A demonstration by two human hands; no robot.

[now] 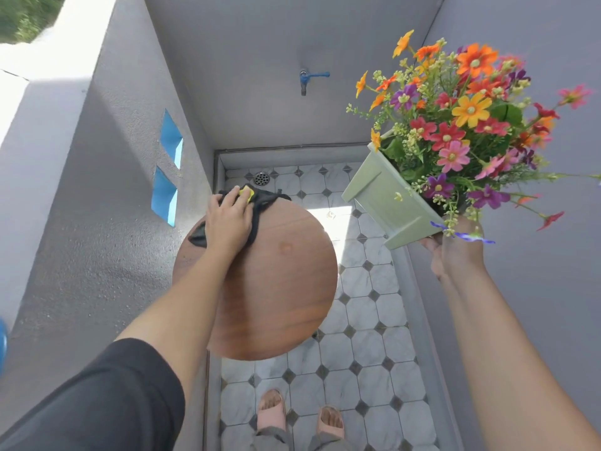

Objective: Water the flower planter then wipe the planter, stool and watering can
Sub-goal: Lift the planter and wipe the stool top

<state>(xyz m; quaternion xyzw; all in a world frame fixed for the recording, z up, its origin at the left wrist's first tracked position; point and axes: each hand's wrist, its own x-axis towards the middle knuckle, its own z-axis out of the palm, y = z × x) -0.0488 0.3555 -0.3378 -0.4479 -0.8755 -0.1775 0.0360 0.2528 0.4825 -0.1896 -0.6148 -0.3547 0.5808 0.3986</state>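
A round brown wooden stool (279, 288) stands in the middle of the view. My left hand (227, 219) presses a black cloth (263, 203) with a yellow patch flat onto the stool's far left edge. My right hand (455, 252) holds a pale green planter (387, 203) from below, lifted in the air to the right of the stool and tilted. The planter is full of orange, red, pink and purple flowers (468, 118). No watering can is in view.
A blue tap (309, 78) sticks out of the grey back wall. A floor drain (261, 178) sits in the far left corner of the tiled floor (367, 353). Grey walls close in on both sides. My sandalled feet (299, 415) stand below the stool.
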